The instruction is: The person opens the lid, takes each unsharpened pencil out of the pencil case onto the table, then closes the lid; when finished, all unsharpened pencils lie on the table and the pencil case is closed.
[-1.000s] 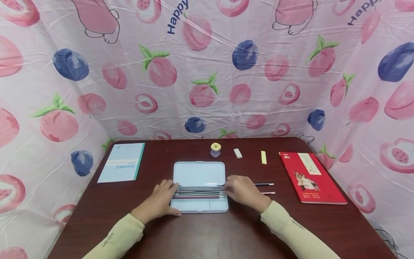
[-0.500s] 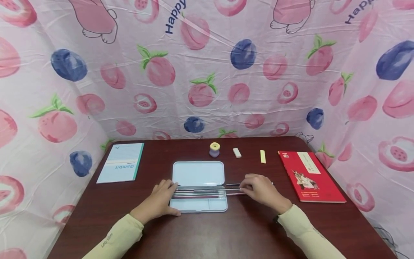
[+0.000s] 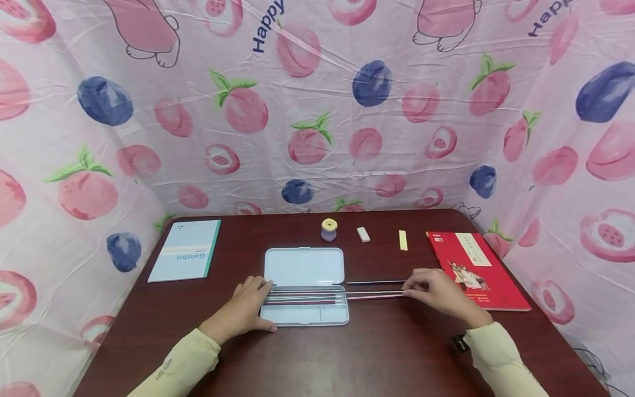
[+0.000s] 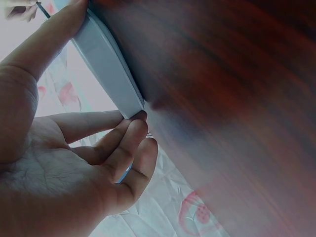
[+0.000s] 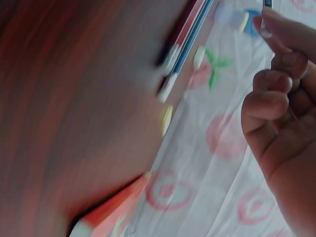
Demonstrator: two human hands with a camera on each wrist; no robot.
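A pale blue pencil case (image 3: 302,266) lies with its lid raised on the dark wooden table. Several pencils (image 3: 302,301) fill its long compartment. My left hand (image 3: 241,306) holds the case's left end, thumb at the front corner and fingers at the back; the left wrist view shows the fingers bent against the case wall (image 4: 106,64). To the right of the case, my right hand (image 3: 434,289) pinches a pencil (image 5: 267,4) by its end between thumb and forefinger. A dark pencil (image 3: 372,283) and a red pencil (image 3: 367,298) lie on the table beside it.
Behind the case stand a yellow-and-purple sharpener-like item (image 3: 329,230), a white eraser (image 3: 364,235) and a yellow strip (image 3: 403,240). A notebook (image 3: 184,251) lies at the left, a red book (image 3: 478,273) at the right. A patterned cloth (image 3: 317,182) hangs behind the table.
My right hand has moved right from the case's right end, drawing a pencil along with it. My left hand has stayed on the case.
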